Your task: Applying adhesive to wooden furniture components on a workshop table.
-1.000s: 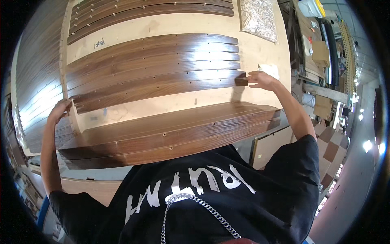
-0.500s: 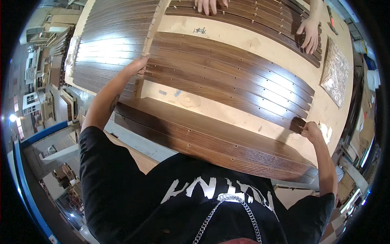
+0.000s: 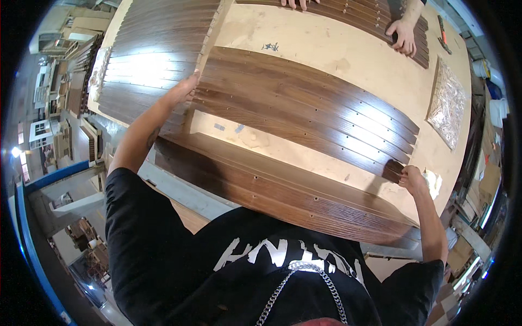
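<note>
A group of dark brown wooden slats (image 3: 304, 103), side by side with small holes along them, lies across the light board in front of me. My left hand (image 3: 185, 89) is closed at their left ends, beside an upright pale wooden strip (image 3: 209, 46). My right hand (image 3: 415, 180) pinches the right end of the nearest slat, its fingers partly hidden from view. Closer to my body, more dark slats (image 3: 283, 198) rest along the table's near edge.
Across the table, a co-worker's hands (image 3: 403, 37) lie on another set of pegged slats (image 3: 359, 16). At the right are a clear bag of wooden dowels (image 3: 447, 103) and a red-handled tool (image 3: 444, 37). More dark slats (image 3: 147, 68) cover the left side.
The co-worker's slats have shifted away from me, widening the strip of bare board between the sets. My right hand and the slat end have moved slightly left.
</note>
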`<state>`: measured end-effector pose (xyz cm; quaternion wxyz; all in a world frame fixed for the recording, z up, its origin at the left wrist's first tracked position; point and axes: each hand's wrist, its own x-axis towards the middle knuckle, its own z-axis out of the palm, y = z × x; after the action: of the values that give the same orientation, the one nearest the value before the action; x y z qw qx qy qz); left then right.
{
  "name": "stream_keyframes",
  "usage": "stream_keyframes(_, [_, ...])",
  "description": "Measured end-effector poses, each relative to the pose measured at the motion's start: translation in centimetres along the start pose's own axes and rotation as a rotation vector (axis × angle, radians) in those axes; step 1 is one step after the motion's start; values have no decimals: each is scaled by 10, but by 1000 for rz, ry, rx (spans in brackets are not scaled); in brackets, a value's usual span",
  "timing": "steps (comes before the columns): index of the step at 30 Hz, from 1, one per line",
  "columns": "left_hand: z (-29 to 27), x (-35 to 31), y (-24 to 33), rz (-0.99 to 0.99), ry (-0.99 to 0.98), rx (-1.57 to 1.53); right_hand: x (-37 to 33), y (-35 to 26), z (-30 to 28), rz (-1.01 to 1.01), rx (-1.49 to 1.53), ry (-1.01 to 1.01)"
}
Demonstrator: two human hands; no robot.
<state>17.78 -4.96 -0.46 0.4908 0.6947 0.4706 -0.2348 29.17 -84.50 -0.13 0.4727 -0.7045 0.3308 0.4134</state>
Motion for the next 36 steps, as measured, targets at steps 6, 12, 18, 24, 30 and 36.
stream_keyframes(6, [-7, 30, -10, 14, 72, 96, 0, -2, 9, -18, 28, 104])
stream_keyframes(12, [-7, 15, -14, 146, -24, 201, 13, 6, 9, -39, 55, 139])
stream_keyframes(18, [14, -13, 8, 8, 165, 248, 16, -9, 7, -90, 55, 126])
stream_keyframes(24, [16, 29, 3, 133, 99, 187, 33, -25, -20, -101, 57, 18])
stream_keyframes(30, [17, 13, 44, 106, -56, -116, 62, -68, 4, -207, 193, 80])
stream_keyframes(36, [5, 95, 44, 167, 46, -43, 27, -127, 17, -236, 70, 186])
